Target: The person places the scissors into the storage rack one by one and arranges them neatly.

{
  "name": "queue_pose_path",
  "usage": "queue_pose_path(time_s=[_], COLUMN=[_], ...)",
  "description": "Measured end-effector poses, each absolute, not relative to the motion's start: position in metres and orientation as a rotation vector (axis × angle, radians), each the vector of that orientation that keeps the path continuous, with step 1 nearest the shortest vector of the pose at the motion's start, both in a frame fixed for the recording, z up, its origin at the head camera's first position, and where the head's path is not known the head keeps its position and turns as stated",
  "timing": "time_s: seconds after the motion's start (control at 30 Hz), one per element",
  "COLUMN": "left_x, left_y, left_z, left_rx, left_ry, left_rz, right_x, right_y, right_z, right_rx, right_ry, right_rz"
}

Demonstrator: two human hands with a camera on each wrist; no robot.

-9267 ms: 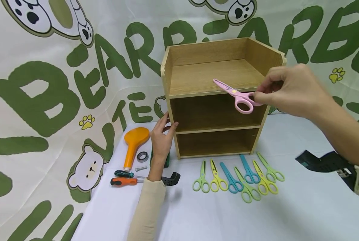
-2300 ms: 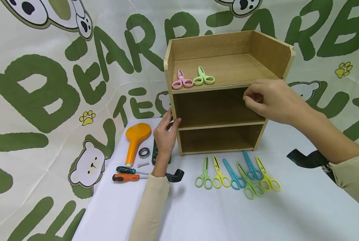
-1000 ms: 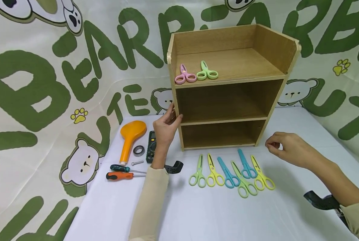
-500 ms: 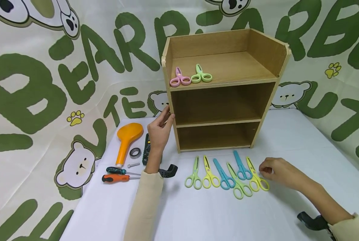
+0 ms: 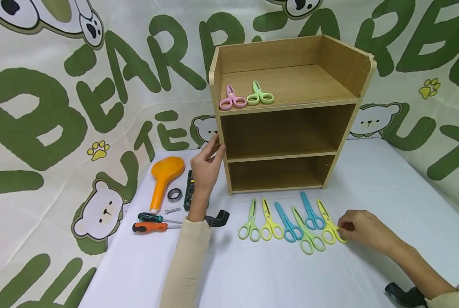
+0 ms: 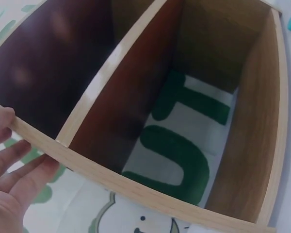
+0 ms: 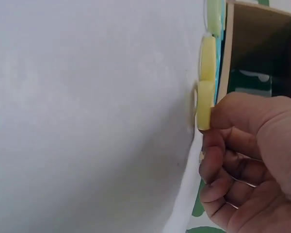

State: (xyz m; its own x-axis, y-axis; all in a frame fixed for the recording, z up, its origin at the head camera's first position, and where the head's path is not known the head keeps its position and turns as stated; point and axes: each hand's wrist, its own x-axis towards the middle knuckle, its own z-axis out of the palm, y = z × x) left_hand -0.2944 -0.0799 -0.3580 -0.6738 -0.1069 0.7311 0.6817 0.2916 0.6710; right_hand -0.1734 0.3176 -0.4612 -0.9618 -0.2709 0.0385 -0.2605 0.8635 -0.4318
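**Right-wrist view: yellow handle pinched at the row's right end**

Right-wrist close-up caught right hand (image 7: 247,160), thumb and curled fingers nipped on handle of yellow scissors (image 5: 330,223). Lay flat on white table (image 5: 368,179), rightmost of six, blades aimed away toward wooden shelf (image 5: 287,115), handle loops nearest the grip. Left hand (image 5: 206,164) well apart, fingers straight against shelf's left edge. Top tier held pink scissors (image 5: 232,98) beside green scissors (image 5: 259,94); lower two tiers showed nothing inside.

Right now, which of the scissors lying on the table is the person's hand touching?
The yellow scissors at the far right end of the row. The right hand has its fingertips on their handle loop; the other five in the row lie untouched.
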Motion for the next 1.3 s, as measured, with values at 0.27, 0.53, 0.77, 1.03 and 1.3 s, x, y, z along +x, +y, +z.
queue_pose_path(time_s=[0.27,0.53,0.77,1.03,1.3], left_x=[-0.295,-0.293,-0.293,-0.292,-0.292], left_y=[-0.08,-0.079,-0.077,-0.079,-0.08], left_z=[-0.365,-0.363,-0.361,-0.359,-0.359], left_rx=[-0.492,-0.532,-0.547,-0.495,-0.496], left_ry=[-1.912,-1.898,-1.856,-1.883,-1.877], left_rz=[-1.45,-1.454,-1.453,-1.439,-1.456], right_x=[-0.166,-0.156,-0.157,-0.18,-0.243], right_y=[0.314,0.306,0.295,0.277,0.264], right_z=[-0.436,-0.37,-0.296,-0.212,-0.151], right_rx=[-0.456,-0.769,-1.038,-1.034,-0.648], right_ry=[3.064,3.24,3.317,3.403,3.399], right_rz=[-0.683,-0.805,-0.838,-0.8,-0.772])
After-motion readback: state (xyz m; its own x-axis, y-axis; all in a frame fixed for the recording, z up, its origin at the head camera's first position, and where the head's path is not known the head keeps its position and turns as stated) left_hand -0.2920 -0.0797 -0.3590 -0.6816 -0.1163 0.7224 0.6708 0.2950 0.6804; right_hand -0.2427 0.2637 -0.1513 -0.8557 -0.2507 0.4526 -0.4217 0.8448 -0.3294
